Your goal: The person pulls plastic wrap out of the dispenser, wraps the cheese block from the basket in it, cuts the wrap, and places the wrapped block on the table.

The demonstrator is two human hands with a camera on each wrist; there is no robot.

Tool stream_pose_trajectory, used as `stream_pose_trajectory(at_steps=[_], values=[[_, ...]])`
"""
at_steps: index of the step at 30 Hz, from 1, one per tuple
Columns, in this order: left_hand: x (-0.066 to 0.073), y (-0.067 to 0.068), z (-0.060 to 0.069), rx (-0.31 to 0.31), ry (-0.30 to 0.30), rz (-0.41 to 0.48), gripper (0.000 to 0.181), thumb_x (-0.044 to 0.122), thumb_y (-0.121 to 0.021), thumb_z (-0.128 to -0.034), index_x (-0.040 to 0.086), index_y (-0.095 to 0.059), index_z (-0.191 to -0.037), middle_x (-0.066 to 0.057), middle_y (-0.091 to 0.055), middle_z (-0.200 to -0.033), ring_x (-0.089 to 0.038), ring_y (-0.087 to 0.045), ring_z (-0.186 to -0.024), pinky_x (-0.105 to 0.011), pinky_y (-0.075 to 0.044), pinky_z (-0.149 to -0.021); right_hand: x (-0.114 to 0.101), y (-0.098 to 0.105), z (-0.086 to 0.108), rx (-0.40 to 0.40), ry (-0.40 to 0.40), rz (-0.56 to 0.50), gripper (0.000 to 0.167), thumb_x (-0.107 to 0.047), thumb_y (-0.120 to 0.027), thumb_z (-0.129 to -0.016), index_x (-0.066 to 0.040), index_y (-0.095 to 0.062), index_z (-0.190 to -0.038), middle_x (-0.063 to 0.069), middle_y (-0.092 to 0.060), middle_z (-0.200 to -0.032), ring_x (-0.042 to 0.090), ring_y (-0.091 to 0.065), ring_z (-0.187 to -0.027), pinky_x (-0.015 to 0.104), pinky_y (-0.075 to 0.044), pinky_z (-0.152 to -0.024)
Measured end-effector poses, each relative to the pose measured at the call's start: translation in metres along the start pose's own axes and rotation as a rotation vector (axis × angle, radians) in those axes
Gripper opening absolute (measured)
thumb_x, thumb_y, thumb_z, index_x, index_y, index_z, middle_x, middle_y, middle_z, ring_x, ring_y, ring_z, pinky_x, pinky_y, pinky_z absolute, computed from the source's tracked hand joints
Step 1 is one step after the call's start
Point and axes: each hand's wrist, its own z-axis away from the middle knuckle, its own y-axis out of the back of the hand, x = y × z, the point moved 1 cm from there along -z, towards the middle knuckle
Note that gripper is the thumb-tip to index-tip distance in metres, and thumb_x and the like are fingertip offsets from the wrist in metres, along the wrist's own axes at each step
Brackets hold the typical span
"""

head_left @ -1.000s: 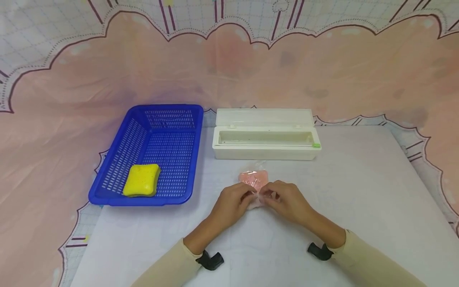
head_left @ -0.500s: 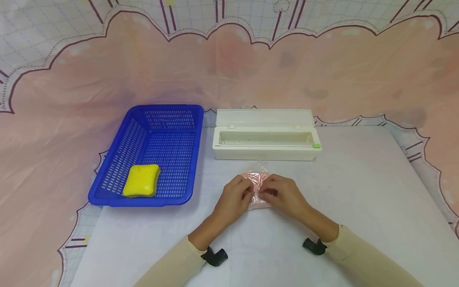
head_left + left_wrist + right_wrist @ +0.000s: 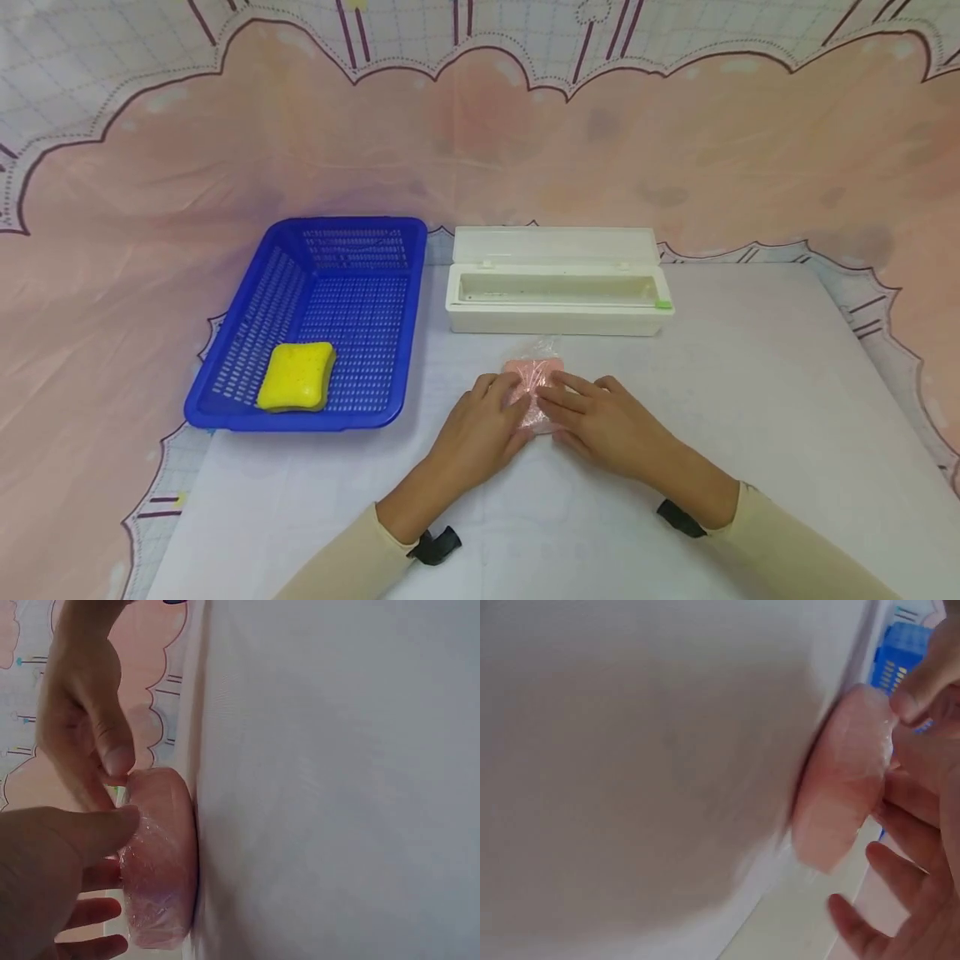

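A pink sponge-like block [image 3: 536, 375] in clear plastic lies on the white-covered table, with loose film sticking out at its far end. My left hand [image 3: 483, 425] reaches in from the left, its fingertips resting on the wrapped block. From the other side, my right hand [image 3: 611, 425] lays its extended fingers over the plastic. In the left wrist view, the block [image 3: 161, 862] stays against the tabletop while the left thumb touches its film. Several spread fingers of the right hand show beside the block [image 3: 840, 780] in the right wrist view. Part of the top is hidden by both hands.
A blue perforated basket [image 3: 408, 350] stands at the left, holding a yellow sponge [image 3: 296, 377]. Behind the block sits a long white box [image 3: 555, 321] with its lid raised and a green piece at one corner. A patterned cloth [image 3: 675, 158] hangs behind.
Both hands pinched the plastic at the block's middle earlier. Now their fingers have loosened and spread over it, the right hand shifting slightly outward. Basket and box have not moved.
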Motion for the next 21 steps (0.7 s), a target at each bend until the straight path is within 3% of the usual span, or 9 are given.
stream_pose_trajectory(at_steps=[3,7,14,18,21], values=[[-0.001,0.001,0.003,-0.04,-0.021,-0.044,0.042,0.038,-0.073,-0.0941,0.018,-0.07,-0.131,-0.006,-0.055,-0.145,-0.025,-0.053,-0.131,-0.038,-0.056,-0.082,0.002,-0.001,0.006,-0.059,0.02,0.042,0.055,-0.038,-0.069,-0.096,-0.019,-0.058,-0.146,-0.003,-0.055,-0.152,0.021,-0.048,-0.144,0.048,-0.053,-0.092],[-0.002,0.0,0.004,-0.06,-0.02,-0.037,0.041,0.034,-0.072,-0.0956,0.019,-0.068,-0.134,-0.005,-0.055,-0.148,-0.024,-0.052,-0.136,-0.039,-0.056,-0.082,0.005,-0.004,0.009,-0.095,0.032,0.023,0.057,-0.038,-0.067,-0.098,-0.018,-0.053,-0.15,-0.001,-0.05,-0.156,0.022,-0.047,-0.145,0.051,-0.053,-0.094],[-0.006,-0.001,0.003,-0.043,-0.03,-0.007,0.039,0.029,-0.073,-0.0952,0.019,-0.069,-0.133,-0.006,-0.057,-0.146,-0.025,-0.054,-0.135,-0.041,-0.057,-0.084,0.007,-0.004,0.009,-0.102,0.019,-0.017,0.057,-0.034,-0.066,-0.099,-0.019,-0.051,-0.151,0.0,-0.047,-0.158,0.021,-0.045,-0.146,0.05,-0.053,-0.094],[-0.013,0.001,0.001,-0.046,-0.046,0.002,0.036,0.023,-0.071,-0.0968,0.019,-0.069,-0.133,-0.006,-0.056,-0.148,-0.025,-0.053,-0.137,-0.042,-0.058,-0.084,0.003,-0.003,0.01,-0.08,0.026,-0.07,0.057,-0.033,-0.068,-0.097,-0.014,-0.054,-0.149,0.003,-0.051,-0.155,0.022,-0.051,-0.142,0.042,-0.055,-0.083],[-0.017,0.004,-0.001,-0.038,0.003,-0.005,0.039,0.016,-0.071,-0.0963,0.02,-0.067,-0.135,-0.007,-0.056,-0.148,-0.026,-0.054,-0.136,-0.044,-0.058,-0.086,-0.001,0.002,0.011,-0.066,0.009,-0.137,0.058,-0.033,-0.071,-0.096,-0.011,-0.056,-0.147,0.005,-0.055,-0.152,0.023,-0.06,-0.133,0.04,-0.057,-0.08]])
